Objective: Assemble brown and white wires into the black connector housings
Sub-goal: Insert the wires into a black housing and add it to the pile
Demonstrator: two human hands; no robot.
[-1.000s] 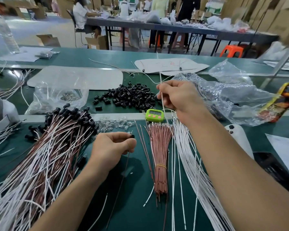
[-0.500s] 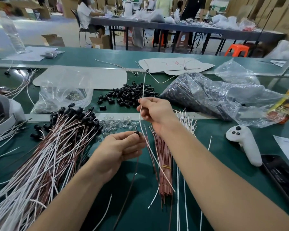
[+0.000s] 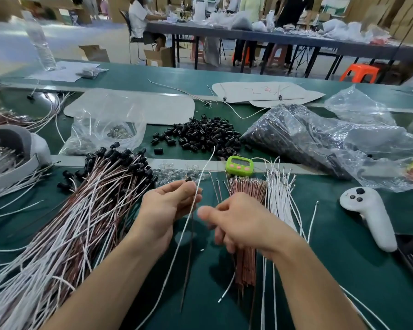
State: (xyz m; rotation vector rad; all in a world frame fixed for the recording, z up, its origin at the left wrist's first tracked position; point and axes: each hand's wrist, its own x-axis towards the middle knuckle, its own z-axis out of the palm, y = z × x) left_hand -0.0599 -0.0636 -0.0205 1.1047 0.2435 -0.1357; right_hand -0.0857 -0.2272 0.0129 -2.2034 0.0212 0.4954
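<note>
My left hand (image 3: 167,206) pinches a small black connector housing (image 3: 188,179) at its fingertips; a brown wire (image 3: 187,263) hangs down from it. A single white wire (image 3: 206,163) crosses those same fingertips and runs down to the left. My right hand (image 3: 241,220) is blurred just right of that wire, fingers curled, thumb pointing left, nothing visible in it. Under it lie a banded bundle of brown wires (image 3: 248,186) and loose white wires (image 3: 280,194). A heap of loose black housings (image 3: 200,136) sits further back.
A big pile of finished brown and white wires with housings (image 3: 81,222) fills the left. A green timer (image 3: 239,165), clear small parts (image 3: 177,173), a bag of housings (image 3: 308,139) and a white controller (image 3: 367,215) surround the work spot.
My right hand has come down from the top of the white wire and let it go. The wire now lies against my left fingertips. My left hand rose slightly.
</note>
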